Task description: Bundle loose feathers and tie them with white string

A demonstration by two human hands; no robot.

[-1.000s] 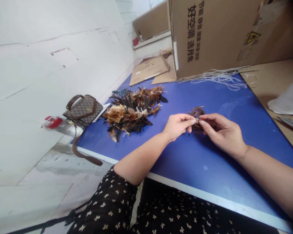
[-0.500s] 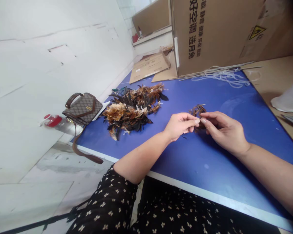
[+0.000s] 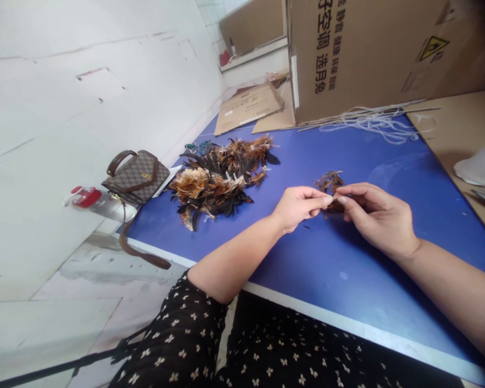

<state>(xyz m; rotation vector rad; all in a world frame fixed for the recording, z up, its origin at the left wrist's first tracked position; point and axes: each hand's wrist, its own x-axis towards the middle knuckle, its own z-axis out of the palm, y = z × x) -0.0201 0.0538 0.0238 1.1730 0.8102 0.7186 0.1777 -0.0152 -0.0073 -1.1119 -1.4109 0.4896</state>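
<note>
My left hand (image 3: 305, 209) and my right hand (image 3: 382, 218) meet tip to tip above the blue table (image 3: 307, 264). Thumb and forefinger of each are pinched on a small bunch of brown feathers (image 3: 329, 182). Between the fingertips shows a thin pale bit; I cannot tell whether it is a quill or a thread. Part of the bunch is hidden behind the fingers. Further left, a large heap of brown, tan and black feathers (image 3: 214, 186) lies on the table, with small white pieces among them.
A brown patterned handbag (image 3: 139, 177) and a red-capped clear bottle (image 3: 101, 203) are at the table's left edge. Behind stand a big cardboard box (image 3: 372, 59) and flat cardboard (image 3: 248, 110). White string (image 3: 372, 123) lies by the box. Some white cloth (image 3: 483, 164) is at right.
My right hand has drawn slightly to the right, so the fingertips stand a little further apart. The pale bit between them shows more. The view has shifted slightly.
</note>
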